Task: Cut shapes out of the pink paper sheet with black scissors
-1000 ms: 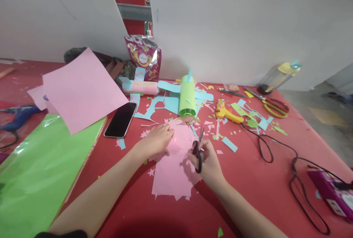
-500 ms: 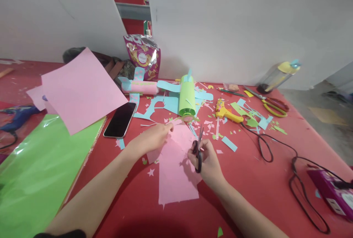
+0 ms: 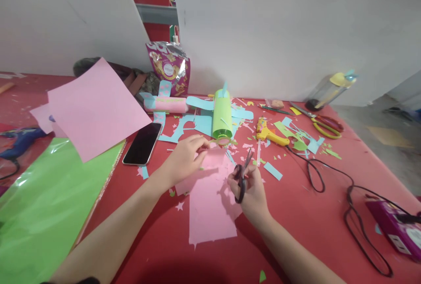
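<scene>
My right hand grips a pair of scissors by the black handles, with the narrow blades pointing up and away, slightly apart. In my left hand, thumb and fingers pinch the edge of a small pink paper piece, raised a little above the table. Under both hands lies a larger pink sheet with uneven edges. Just beyond my left fingertips, a green paper tube with light-blue wings stands near pink and green scraps. A small pink star is left of the sheet.
A phone, pink square paper and green sheets lie left. Behind are a pink paper plane and snack bag. Rightward are a yellow glue gun, its cord, larger scissors, a bottle and purple power strip.
My left hand has lifted slightly, with the small pink piece now showing above the sheet. The scissors in my right hand have tilted and shifted a little to the right.
</scene>
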Motion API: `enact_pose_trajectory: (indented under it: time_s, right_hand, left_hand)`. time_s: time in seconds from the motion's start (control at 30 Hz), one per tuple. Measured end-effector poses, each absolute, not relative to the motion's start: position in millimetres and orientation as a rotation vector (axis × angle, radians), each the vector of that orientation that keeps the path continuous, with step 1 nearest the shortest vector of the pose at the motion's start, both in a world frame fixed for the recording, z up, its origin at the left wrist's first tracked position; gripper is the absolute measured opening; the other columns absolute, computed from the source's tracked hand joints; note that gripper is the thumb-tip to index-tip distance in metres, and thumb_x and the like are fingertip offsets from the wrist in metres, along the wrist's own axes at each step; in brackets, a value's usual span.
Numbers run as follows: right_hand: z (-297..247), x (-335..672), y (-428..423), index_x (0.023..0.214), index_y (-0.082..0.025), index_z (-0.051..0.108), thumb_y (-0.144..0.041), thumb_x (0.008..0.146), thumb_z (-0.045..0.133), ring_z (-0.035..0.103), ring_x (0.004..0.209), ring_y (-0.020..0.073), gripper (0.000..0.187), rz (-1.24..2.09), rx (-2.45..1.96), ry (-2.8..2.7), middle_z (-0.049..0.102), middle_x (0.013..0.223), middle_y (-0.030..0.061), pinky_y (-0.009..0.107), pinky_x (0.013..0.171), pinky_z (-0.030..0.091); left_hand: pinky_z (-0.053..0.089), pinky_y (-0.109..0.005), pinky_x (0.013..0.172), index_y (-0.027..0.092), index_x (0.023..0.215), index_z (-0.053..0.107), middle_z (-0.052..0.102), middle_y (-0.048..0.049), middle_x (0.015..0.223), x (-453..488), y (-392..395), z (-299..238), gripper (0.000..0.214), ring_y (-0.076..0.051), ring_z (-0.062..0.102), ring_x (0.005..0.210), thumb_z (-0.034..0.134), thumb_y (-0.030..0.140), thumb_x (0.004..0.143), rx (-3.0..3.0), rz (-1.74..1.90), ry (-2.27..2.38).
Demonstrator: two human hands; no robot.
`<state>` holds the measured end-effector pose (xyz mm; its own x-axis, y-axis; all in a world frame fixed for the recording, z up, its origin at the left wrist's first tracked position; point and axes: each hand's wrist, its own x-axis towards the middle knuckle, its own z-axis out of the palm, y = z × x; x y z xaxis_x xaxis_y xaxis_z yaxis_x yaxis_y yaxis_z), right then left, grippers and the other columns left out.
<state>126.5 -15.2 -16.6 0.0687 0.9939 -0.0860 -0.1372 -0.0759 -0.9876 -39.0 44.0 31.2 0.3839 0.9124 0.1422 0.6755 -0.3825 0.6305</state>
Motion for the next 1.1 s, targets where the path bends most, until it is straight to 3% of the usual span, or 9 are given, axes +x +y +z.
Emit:
enact_pose_trajectory:
  time_s: [0.23, 0.37, 0.53, 0.93, 1.1]
  right_hand:
    - [-18.3, 128.5, -12.5, 0.069, -0.023, 0.032, -0.014, 0.064, 0.058, 0.043, 0.049, 0.0070, 0.029, 1.202, -1.209, -0.992, 0.045, 0.065, -0.0062, 0.017, 0.039, 0.033]
    - [-24.3, 130.5, -11.1, 0.070, -0.023, 0.033, -0.013, 0.063, 0.059, 0.048, 0.058, 0.0094, 0.029, 1.095, -1.210, -1.041, 0.044, 0.072, -0.0041, 0.019, 0.043, 0.035]
    - [-28.5, 131.7, -10.0, 0.070, -0.023, 0.035, -0.007, 0.061, 0.059, 0.048, 0.060, 0.0100, 0.030, 1.010, -1.172, -1.108, 0.042, 0.072, -0.0040, 0.022, 0.050, 0.039]
    - [-26.2, 131.9, -10.6, 0.070, -0.023, 0.034, -0.008, 0.060, 0.060, 0.050, 0.062, 0.0102, 0.032, 1.039, -1.195, -1.002, 0.044, 0.074, -0.0040, 0.021, 0.046, 0.037]
    - [-24.6, 130.9, -10.8, 0.069, -0.023, 0.035, -0.008, 0.060, 0.061, 0.051, 0.064, 0.0110, 0.031, 1.044, -1.181, -0.989, 0.045, 0.073, -0.0041, 0.021, 0.047, 0.037]
  left_hand:
    - [0.040, -0.022, 0.056, 0.017, 0.070, 0.048, 0.053, 0.0002, 0.072, -34.6, 40.3, 27.2, 0.009, -0.010, 0.049, 0.060, 0.041, 0.010, 0.069, 2.002, 0.586, 1.324]
    - [0.034, -0.019, 0.049, 0.018, 0.068, 0.043, 0.047, 0.0049, 0.061, -34.1, 37.0, 31.2, 0.008, -0.006, 0.042, 0.047, 0.039, 0.012, 0.070, 1.945, 0.459, 1.251]
    - [0.032, -0.019, 0.049, 0.018, 0.069, 0.042, 0.045, 0.0048, 0.059, -34.7, 35.9, 29.5, 0.006, -0.008, 0.042, 0.050, 0.038, 0.014, 0.071, 1.958, 0.384, 1.259]
    - [0.029, -0.018, 0.045, 0.020, 0.075, 0.035, 0.037, 0.0083, 0.050, -20.0, 31.6, 14.5, 0.010, -0.007, 0.037, 0.044, 0.037, 0.010, 0.073, 1.773, 0.651, 1.362]
    - [0.035, -0.018, 0.048, 0.019, 0.073, 0.049, 0.052, 0.0040, 0.060, -16.0, 27.9, 11.4, 0.017, -0.008, 0.046, 0.049, 0.036, 0.008, 0.072, 1.880, 0.628, 1.294]
